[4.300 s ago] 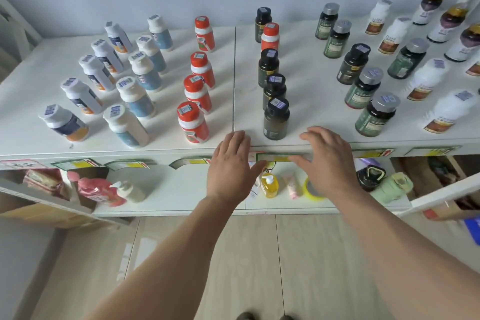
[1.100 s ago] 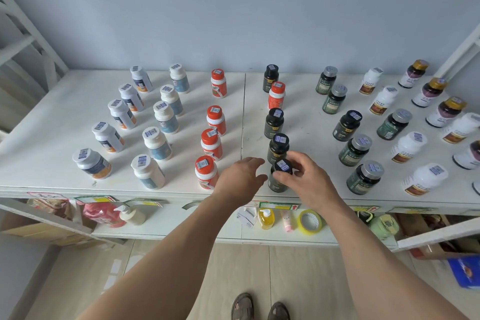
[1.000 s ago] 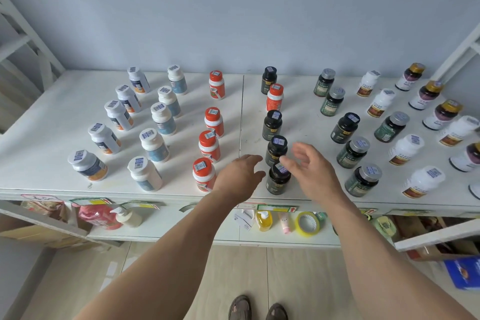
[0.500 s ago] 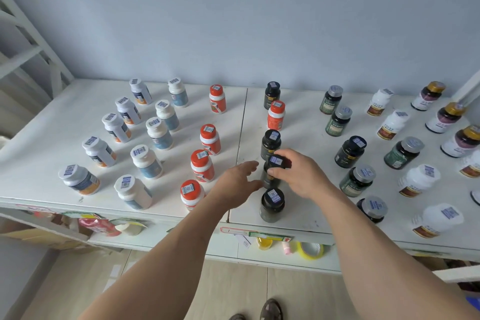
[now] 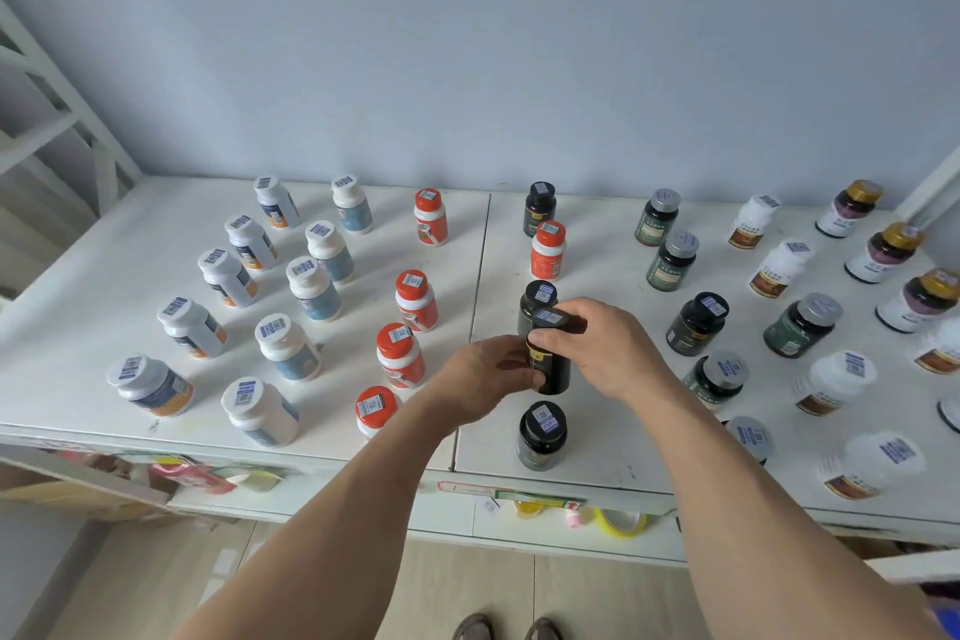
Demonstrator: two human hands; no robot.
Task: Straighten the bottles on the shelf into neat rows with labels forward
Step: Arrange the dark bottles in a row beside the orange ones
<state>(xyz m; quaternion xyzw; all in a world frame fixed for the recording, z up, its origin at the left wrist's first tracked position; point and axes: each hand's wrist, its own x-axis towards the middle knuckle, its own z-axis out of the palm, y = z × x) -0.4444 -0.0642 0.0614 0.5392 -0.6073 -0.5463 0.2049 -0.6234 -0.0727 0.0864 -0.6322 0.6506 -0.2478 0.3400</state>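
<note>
Between both hands, a black bottle [image 5: 549,359] is gripped — the right hand [image 5: 605,351] curls fingers [image 5: 558,334] over its cap, the left hand [image 5: 483,379] pinches its side. It sits lifted clear of the white shelf [image 5: 597,431], just beyond the front black bottle [image 5: 541,436] — orange-capped bottles [image 5: 400,354] line up left of that bottle, green bottles [image 5: 800,325] right.

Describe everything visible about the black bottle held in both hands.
The black bottle is dark and glossy, with a black cap carrying a blue-and-white sticker and a gold mark on its side. It stands roughly upright in the black column, between two others. The right hand grips its cap; the left hand holds its body.
</note>
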